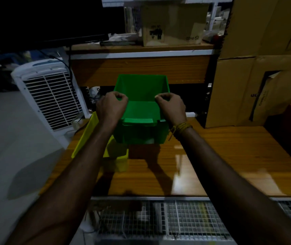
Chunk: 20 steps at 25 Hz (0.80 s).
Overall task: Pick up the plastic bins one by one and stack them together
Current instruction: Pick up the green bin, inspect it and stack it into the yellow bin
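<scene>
Wire mesh panels [185, 220] lie nearest, below the near edge of the wooden table [211, 156]. Both hands hold the green bin [141, 131] above the table: left hand [111, 106] curled over its left rim, right hand [172, 107] curled over its right rim. A yellow bin [91, 137] sits tilted at the table's left edge, partly beneath the green one. Judged rigid, light, smooth-walled plastic; grip both side rims to keep it level for nesting.
</scene>
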### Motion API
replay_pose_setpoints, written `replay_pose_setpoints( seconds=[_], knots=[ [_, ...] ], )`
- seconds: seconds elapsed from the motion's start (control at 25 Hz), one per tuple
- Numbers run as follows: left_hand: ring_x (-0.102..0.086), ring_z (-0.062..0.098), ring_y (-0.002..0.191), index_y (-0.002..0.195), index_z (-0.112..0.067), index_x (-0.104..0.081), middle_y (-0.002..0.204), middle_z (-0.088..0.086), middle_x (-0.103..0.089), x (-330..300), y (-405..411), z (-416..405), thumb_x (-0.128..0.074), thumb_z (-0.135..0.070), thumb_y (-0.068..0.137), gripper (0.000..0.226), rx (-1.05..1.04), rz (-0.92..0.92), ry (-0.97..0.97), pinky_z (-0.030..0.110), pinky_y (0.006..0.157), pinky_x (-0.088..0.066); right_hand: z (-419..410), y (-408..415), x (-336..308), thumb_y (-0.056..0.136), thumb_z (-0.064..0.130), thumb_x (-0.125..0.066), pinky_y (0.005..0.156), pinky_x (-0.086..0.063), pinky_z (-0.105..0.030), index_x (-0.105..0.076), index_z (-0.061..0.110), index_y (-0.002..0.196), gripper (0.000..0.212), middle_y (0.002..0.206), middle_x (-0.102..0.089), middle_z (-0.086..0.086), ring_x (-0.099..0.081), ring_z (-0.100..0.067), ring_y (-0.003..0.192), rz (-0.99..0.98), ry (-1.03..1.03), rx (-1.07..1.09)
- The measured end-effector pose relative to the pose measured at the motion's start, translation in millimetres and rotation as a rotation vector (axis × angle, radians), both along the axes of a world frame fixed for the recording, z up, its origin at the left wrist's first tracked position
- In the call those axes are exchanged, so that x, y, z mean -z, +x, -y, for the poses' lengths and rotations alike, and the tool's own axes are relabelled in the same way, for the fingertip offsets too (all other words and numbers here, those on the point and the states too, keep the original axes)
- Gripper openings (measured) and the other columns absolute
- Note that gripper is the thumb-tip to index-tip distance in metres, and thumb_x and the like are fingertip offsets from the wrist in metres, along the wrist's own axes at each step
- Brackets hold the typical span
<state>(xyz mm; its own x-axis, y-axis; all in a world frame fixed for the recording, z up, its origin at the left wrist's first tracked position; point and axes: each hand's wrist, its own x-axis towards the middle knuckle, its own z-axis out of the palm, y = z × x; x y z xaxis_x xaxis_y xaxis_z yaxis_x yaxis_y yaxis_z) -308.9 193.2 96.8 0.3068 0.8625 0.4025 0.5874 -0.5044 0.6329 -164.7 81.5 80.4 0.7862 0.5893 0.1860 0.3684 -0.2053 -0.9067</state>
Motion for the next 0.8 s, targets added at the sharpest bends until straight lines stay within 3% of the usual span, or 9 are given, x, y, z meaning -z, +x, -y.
replay_pose_setpoints(
  seconds=[0.36, 0.68, 0.8],
  knots=[
    [-0.068, 0.033, 0.097, 0.102, -0.017, -0.075, 0.106, 0.009, -0.075, 9.3, -107.2, -58.4, -0.062, -0.029, 0.089, 0.022, -0.071, 0.029, 0.057, 0.033, 0.077, -0.049, -76.7, -93.4, 14.5, 0.077, 0.05, -0.058, 0.099, -0.051, -0.047, -0.071, 0.032, 0.103, 0.033, 0.124, -0.065, -0.011, -0.057, -0.033, 0.117, -0.022, 0.035, -0.055],
    [-0.068, 0.031, 0.084, 0.096, -0.023, -0.075, 0.101, 0.007, -0.075, 62.7, -133.0, -83.2, -0.06, -0.033, 0.084, 0.022, -0.062, 0.074, -0.025, 0.038, 0.072, -0.056, -97.1, -125.3, 51.5, 0.083, 0.035, -0.063, 0.107, -0.043, -0.055, -0.075, 0.022, 0.102, 0.026, 0.109, -0.074, -0.008, -0.063, -0.029, 0.113, 0.006, -0.001, -0.017],
    [-0.067, 0.027, 0.073, 0.099, -0.017, -0.076, 0.097, 0.008, -0.076, 78.8, -135.6, -87.3, -0.063, -0.024, 0.087, 0.019, -0.056, 0.069, -0.029, 0.033, 0.067, -0.054, -103.4, -129.5, 67.9, 0.079, 0.04, -0.061, 0.1, -0.049, -0.052, -0.075, 0.024, 0.102, 0.031, 0.108, -0.074, -0.008, -0.062, -0.031, 0.112, 0.007, -0.024, -0.005]
  ],
)
